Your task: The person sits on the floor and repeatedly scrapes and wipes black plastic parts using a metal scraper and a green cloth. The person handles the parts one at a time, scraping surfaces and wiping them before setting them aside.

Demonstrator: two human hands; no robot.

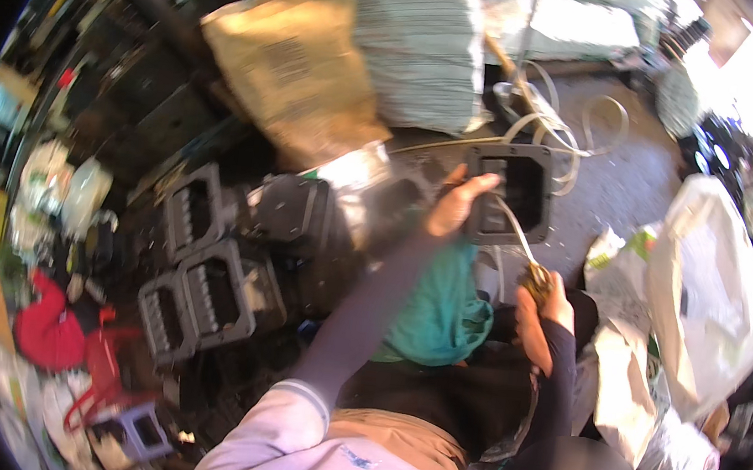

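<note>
My left hand (458, 205) grips the left side of a dark grey rectangular box (537, 206) with an open face, its thumb over the rim. A white cable (517, 228) runs from inside the box to my right hand (548, 319). That hand is closed round a brass-coloured fitting (536, 287), whose exact kind I cannot make out. Teal cloth (436, 310) lies over my leg, below the box.
Several similar grey housings (219, 287) stand on the left, near a dark box (294, 208). A brown paper sack (293, 70) and a white woven sack (419, 51) stand ahead. Coiled white cable (544, 124) lies on the floor. A white bag (705, 297) is on the right.
</note>
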